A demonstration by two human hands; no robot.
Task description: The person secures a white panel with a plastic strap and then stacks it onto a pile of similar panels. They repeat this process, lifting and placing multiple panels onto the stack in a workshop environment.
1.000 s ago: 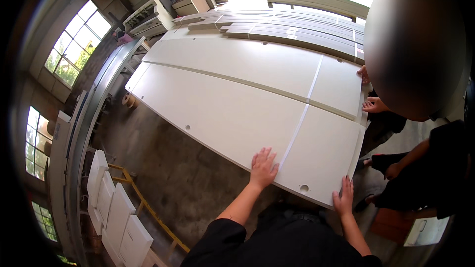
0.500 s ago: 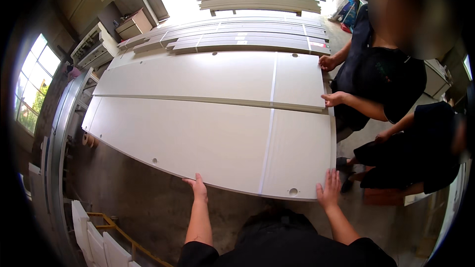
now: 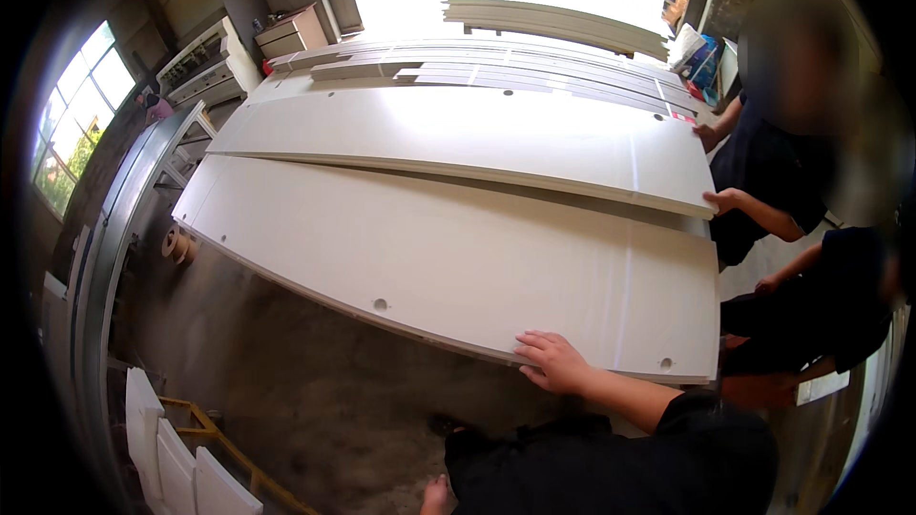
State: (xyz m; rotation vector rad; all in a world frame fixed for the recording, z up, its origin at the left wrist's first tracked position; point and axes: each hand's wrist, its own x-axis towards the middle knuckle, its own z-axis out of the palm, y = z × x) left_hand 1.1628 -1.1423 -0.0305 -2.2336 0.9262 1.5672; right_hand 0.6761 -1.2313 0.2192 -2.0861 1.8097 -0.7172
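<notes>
A long off-white panel with round holes near its edge lies in front of me, a pale strap running across its right part. My right hand rests on its near edge, fingers stretched over the top face. Low in the picture, my left hand hangs away from the panel, mostly cut off, its fingers not clear. Behind lies a second off-white panel, set at a slight angle, with a dark wedge-shaped gap between the two. A co-worker's hands hold that far panel at its right end.
Long narrow boards lie in strapped stacks beyond the panels, with another board stack nearer the bright doorway. A second person is at the right. At left are a metal rail, a wooden spool and upright white panels.
My left hand has left the near edge and dropped down. My right hand has shifted from the panel's right corner leftward along the edge. The gap between the panels has widened toward the right.
</notes>
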